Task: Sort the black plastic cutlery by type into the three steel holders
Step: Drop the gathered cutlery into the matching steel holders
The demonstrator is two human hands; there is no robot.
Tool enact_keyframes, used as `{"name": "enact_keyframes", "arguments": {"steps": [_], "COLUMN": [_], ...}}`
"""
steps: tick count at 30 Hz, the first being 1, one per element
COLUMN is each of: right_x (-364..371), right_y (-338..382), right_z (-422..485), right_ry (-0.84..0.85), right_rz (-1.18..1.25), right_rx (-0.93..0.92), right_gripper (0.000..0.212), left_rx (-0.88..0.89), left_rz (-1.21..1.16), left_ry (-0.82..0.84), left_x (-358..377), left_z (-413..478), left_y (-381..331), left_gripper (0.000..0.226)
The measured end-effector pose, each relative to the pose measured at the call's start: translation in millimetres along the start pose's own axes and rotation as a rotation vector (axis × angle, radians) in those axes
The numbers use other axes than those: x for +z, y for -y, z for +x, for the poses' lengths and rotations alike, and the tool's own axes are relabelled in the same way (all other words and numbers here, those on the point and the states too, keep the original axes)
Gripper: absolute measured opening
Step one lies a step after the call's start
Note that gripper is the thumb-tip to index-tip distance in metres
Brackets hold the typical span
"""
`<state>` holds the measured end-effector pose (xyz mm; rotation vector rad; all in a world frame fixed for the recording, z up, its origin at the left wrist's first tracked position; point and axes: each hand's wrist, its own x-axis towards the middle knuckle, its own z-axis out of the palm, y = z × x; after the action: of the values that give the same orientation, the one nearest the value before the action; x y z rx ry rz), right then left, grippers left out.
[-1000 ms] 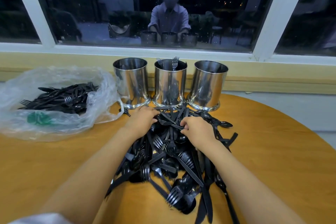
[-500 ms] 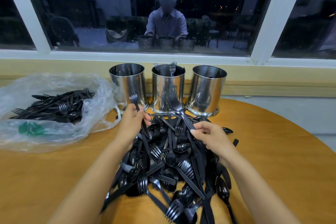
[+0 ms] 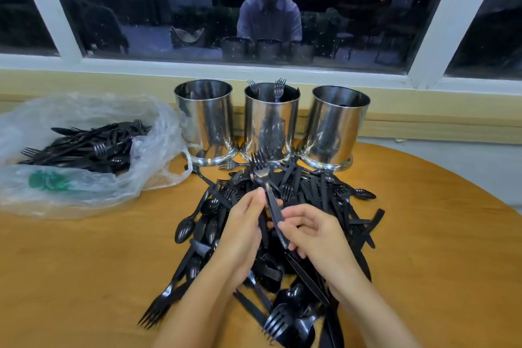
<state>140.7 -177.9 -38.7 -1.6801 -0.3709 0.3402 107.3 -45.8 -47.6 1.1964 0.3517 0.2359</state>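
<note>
The left hand (image 3: 243, 232) and right hand (image 3: 313, 237) together pinch the handle of a black fork (image 3: 261, 175), raised above the cutlery pile (image 3: 324, 206) on the surface (image 3: 84, 263). Only two forks stand in the middle holder (image 3: 271, 121), so sorting has barely begun. Half a second ago, each hand held its own fork, apart.

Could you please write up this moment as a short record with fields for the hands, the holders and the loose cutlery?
left hand: pinches the handle of a black fork above the pile
right hand: grips the same handle lower down
fork: tines up, toward the middle holder
middle holder: two fork heads stick out
left holder, right holder: contents not visible
pile: mixed forks, spoons, knives on the wooden table
plastic bag: left of the holders, more black cutlery inside
</note>
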Motion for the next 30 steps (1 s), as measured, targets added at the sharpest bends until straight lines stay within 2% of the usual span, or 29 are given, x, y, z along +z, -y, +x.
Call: {"name": "enact_keyframes", "arguments": {"steps": [4, 9, 12, 19, 22, 24, 27, 30], "right_x": [3.4, -0.7, 0.6, 2.3, -6.1, -16.1, -29.1, -33.6], "right_y": [-2.3, -1.5, -0.5, -1.6, 2.2, 5.7, 8.8, 9.3], "right_z": [-5.0, -7.4, -9.2, -10.7, -8.5, -6.3, -4.8, -5.6], "right_ry": [-0.027, -0.066, -0.039, 0.05, 0.005, -0.083, -0.058, 0.08], "right_rz": [-0.033, 0.049, 0.05, 0.017, -0.048, -0.016, 0.063, 0.004], "right_rx": [-0.034, -0.033, -0.028, -0.014, -0.069, -0.112, -0.137, -0.151], "right_gripper": [0.014, 0.014, 0.014, 0.006, 0.002, 0.01, 0.034, 0.032], "left_rx": [0.026, 0.058, 0.083, -0.006, 0.034, 0.075, -0.06, -0.207], "left_rz": [-0.006, -0.02, -0.042, -0.051, -0.036, 0.1, 0.254, 0.315], "left_ry": [-0.005, -0.146, -0.138, 0.181, 0.143, 0.168, 0.456, 0.644], "left_x": [2.6, -3.5, -3.5, 2.5, 4.6, 3.6, 6.6, 11.5], "left_z": [-8.3, -8.5, -8.7, -18.4, -19.1, -21.3, -29.7, -35.9], "left_y": [0.8, 1.8, -1.2, -3.7, -3.7, -4.7, -5.8, -4.9], "left_gripper": [0.044, 0.022, 0.031, 0.043, 0.039, 0.038, 0.035, 0.034]}}
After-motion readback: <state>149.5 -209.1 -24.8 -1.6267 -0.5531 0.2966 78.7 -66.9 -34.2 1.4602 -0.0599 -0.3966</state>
